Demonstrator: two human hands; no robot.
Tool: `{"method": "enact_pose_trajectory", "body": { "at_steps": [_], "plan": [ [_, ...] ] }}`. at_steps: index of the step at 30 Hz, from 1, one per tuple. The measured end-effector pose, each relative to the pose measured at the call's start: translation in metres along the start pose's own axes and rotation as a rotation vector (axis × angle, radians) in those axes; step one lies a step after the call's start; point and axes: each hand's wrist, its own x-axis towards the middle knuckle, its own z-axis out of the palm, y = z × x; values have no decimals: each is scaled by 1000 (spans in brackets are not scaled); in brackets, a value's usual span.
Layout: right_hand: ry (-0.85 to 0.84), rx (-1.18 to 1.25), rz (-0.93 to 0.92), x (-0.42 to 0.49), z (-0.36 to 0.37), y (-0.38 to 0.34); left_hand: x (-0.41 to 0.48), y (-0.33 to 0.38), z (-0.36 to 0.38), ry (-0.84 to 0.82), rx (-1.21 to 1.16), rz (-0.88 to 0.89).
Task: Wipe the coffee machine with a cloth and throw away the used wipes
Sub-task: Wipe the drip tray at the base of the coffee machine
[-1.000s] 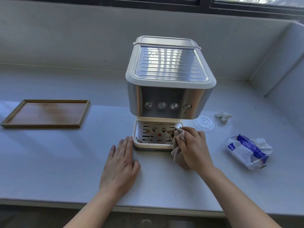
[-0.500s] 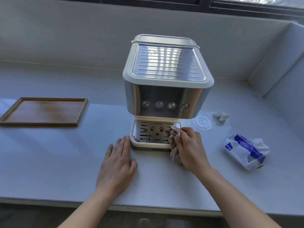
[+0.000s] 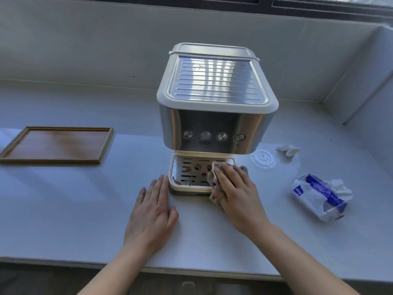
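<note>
A steel and cream coffee machine (image 3: 214, 116) stands on the white counter (image 3: 63, 199). Its drip tray (image 3: 187, 176) at the front bottom shows brown stains on the left side. My right hand (image 3: 236, 192) presses a crumpled, stained wipe (image 3: 215, 170) onto the right part of the drip tray. My left hand (image 3: 152, 216) lies flat on the counter, fingers apart, its fingertips touching the tray's left front corner. A used crumpled wipe (image 3: 288, 150) lies to the right of the machine.
A blue and white wipes pack (image 3: 319, 195) lies at the right with a wipe sticking out. A clear plastic lid (image 3: 263, 158) rests beside the machine. A wooden tray (image 3: 57, 144) sits at the left. Walls close in behind and at the right.
My right hand has shifted the wipe leftward and deeper over the drip tray's right side. The left hand stays flat by the tray.
</note>
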Motion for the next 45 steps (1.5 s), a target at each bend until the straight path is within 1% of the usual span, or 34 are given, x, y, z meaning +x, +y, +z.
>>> {"method": "enact_pose_trajectory", "body": {
  "at_steps": [2,5,6,8,11,12,14,16,18,20,22,23,26,28,30,31,32,33,34,35,37,39,40,45],
  "plan": [
    [-27,4,62,16,-1,2,0,0,0,-6,6,4],
    [65,55,109,41,-7,1,-1,1,-2,-12,12,4],
    [75,30,95,42,-7,-2,-1,2,-2,-15,10,2],
    [36,-55,21,32,-3,-8,-1,2,-3,-24,20,0],
    [60,-28,-85,12,0,-8,1,3,-3,-19,20,-11],
    [80,-2,-78,15,-2,-4,1,3,-4,-25,19,-9],
    [130,64,-1,28,-7,1,0,3,-4,-27,17,-1],
    [129,62,77,37,-7,0,0,3,-5,-18,2,-4],
    [86,6,54,32,-3,-6,0,3,-5,-20,2,-4],
    [41,16,21,15,0,-11,0,2,-5,-21,2,-6],
    [88,40,20,6,-7,-3,0,2,-4,-17,5,-7],
    [106,54,63,7,-12,3,0,1,-4,-16,12,-2],
    [102,107,299,19,-25,18,-1,2,-3,-13,26,-2],
    [163,147,339,25,-31,17,-1,2,-2,-12,22,-6],
    [252,206,292,28,-33,7,0,1,-2,-9,17,-7],
    [246,246,257,29,-32,0,0,1,-2,-10,15,-8],
    [196,290,220,30,-29,-7,0,2,-2,-13,14,-9],
    [116,282,183,30,-23,-13,1,2,-2,-14,15,-9],
    [46,199,140,27,-15,-20,1,2,-3,-16,18,-10],
    [15,92,89,22,-7,-25,1,2,-3,-17,22,-9],
    [76,3,-2,10,4,-29,1,2,-4,-21,27,-9],
    [158,2,-56,5,8,-25,1,3,-3,-20,34,-6],
    [162,6,-70,5,9,-24,1,3,-4,-20,38,-5],
    [-43,81,-211,34,5,-36,0,2,-5,-25,47,-2]
  ]
}}
